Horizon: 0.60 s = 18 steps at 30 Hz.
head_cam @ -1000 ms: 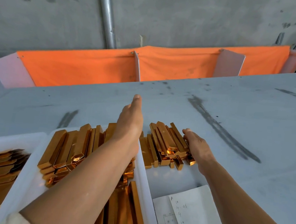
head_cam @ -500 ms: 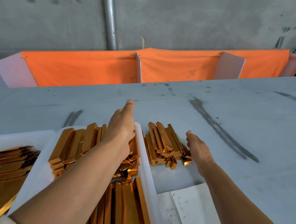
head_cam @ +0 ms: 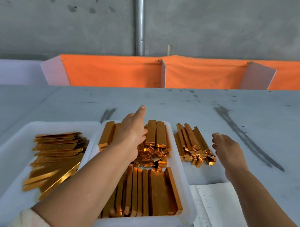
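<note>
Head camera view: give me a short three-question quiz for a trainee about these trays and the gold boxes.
1. True or false: the left hand is over the middle tray.
2. The loose pile of gold boxes on the table lies: A, left of the middle tray; B, right of it; C, inside it.
3. What lies on the table beside the right forearm, with writing on it?
Key: 1 true; 2 B; 3 a sheet of paper.

Shiny gold bars [head_cam: 156, 132] fill white trays [head_cam: 187, 174]. The table [head_cam: 257, 109] is grey with dark streaks; the far cloth [head_cam: 112, 72] is orange.
</note>
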### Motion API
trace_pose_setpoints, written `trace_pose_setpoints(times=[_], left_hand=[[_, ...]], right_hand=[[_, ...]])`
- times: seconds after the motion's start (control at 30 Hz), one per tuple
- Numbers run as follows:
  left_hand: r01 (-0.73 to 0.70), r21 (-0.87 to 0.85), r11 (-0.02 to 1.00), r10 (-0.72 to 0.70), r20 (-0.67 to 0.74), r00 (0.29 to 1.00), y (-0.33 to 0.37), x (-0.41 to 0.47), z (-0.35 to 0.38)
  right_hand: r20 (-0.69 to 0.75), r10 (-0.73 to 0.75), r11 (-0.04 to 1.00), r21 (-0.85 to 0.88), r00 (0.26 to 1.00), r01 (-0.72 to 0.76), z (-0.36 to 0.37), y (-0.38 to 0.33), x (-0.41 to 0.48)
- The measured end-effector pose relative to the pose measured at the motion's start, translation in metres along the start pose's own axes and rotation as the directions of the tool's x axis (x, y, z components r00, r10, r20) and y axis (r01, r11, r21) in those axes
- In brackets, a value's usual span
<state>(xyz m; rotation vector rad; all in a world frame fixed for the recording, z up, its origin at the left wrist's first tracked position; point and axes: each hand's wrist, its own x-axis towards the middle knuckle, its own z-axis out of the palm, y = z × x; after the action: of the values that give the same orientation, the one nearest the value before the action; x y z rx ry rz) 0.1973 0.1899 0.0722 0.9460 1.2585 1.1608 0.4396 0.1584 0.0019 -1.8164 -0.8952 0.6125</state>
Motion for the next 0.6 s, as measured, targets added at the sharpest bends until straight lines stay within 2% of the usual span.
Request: trace_pose_setpoints(times=[0.13, 0.2, 0.27, 0.37, 0.43, 0.53, 0.6], left_hand=[[-0.015, -0.017, 1.0, 0.014, -0.044, 0.999, 0.014, -0.007, -0.049], [-0.019, -0.017, 1.0, 0.018, -0.092, 0.996, 0.021, -0.009, -0.08], [-0.016, -0.01, 1.0, 0.014, -0.144, 0.989, 0.023, -0.009, -0.113], [0.016, 0.052, 0.999, -0.006, -0.191, 0.982, 0.019, -0.009, -0.159], [0.054, 0.127, 0.99, -0.026, -0.209, 0.978, 0.012, -0.01, -0.184], [0.147, 0.335, 0.931, -0.057, -0.263, 0.963, -0.003, -0.008, -0.209], [0.2, 0.496, 0.845, -0.058, -0.287, 0.956, -0.014, -0.005, -0.221]], right_hand=[[0.064, -0.21, 0.976, -0.048, 0.976, 0.213, 0.015, -0.04, -0.038], [0.108, -0.349, 0.925, -0.122, 0.931, 0.361, 0.026, -0.06, -0.064], [0.219, -0.463, 0.853, -0.153, 0.859, 0.499, 0.04, -0.074, -0.097], [0.507, -0.568, 0.718, -0.079, 0.648, 0.691, 0.064, -0.085, -0.15], [0.695, -0.539, 0.599, -0.08, 0.476, 0.796, 0.081, -0.086, -0.182], [0.849, -0.455, 0.431, -0.055, 0.27, 0.9, 0.102, -0.087, -0.219], [0.905, -0.404, 0.282, -0.015, 0.133, 0.959, 0.117, -0.089, -0.237]])
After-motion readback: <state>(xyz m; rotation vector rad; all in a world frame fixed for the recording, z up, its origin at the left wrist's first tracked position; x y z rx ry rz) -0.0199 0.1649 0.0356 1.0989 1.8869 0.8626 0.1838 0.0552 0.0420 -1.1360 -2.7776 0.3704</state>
